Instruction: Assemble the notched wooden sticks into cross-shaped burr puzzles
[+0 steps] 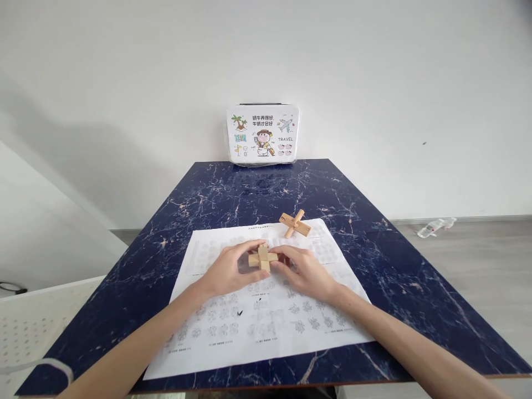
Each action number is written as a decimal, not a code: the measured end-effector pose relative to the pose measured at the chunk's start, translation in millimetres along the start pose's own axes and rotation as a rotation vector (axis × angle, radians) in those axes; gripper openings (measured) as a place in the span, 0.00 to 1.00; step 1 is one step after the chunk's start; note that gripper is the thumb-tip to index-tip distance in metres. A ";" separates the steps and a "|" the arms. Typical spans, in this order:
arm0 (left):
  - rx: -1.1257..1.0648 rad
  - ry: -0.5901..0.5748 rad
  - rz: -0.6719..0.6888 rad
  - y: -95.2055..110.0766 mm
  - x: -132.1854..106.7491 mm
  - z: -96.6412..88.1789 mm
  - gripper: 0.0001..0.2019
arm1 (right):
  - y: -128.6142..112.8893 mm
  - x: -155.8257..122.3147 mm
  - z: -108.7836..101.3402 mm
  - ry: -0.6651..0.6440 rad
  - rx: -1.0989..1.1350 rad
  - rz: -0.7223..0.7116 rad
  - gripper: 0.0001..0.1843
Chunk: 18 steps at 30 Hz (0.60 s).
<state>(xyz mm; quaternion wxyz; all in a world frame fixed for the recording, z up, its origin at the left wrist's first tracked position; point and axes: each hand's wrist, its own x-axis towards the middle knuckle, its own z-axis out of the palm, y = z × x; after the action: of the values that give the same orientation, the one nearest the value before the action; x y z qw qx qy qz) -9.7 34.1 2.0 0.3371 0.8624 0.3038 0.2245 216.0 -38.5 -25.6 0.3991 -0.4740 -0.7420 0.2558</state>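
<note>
Between my two hands is a wooden burr puzzle [263, 258], made of pale interlocking blocks in a cross shape. My left hand [233, 267] grips it from the left, thumb at the near side and fingers at the far side. My right hand [305, 269] pinches its right end with thumb and fingers. Under both hands lies a large white instruction sheet [216, 354] printed with small puzzle diagrams. A second wooden puzzle piece assembly [295, 224], crossed sticks with a dark mark on one, rests on the sheet's far right edge, beyond my right hand.
A dark blue marbled table [266, 194] carries everything. At its far edge a white cartoon-printed case [262, 134] stands against the wall. A clear plastic bottle [436, 227] lies on the floor to the right. A white perforated surface [37, 327] is at lower left.
</note>
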 end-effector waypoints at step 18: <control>0.124 -0.034 0.044 -11.5 0.4 0.1 0.28 | 4.8 1.1 -1.0 0.025 -0.064 -0.035 0.08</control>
<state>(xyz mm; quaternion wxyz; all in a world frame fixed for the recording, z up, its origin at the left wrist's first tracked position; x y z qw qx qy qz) -13.6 41.1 -6.2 0.2829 0.8917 0.2926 0.1980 219.0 -35.5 -28.3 0.3975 -0.4767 -0.7529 0.2188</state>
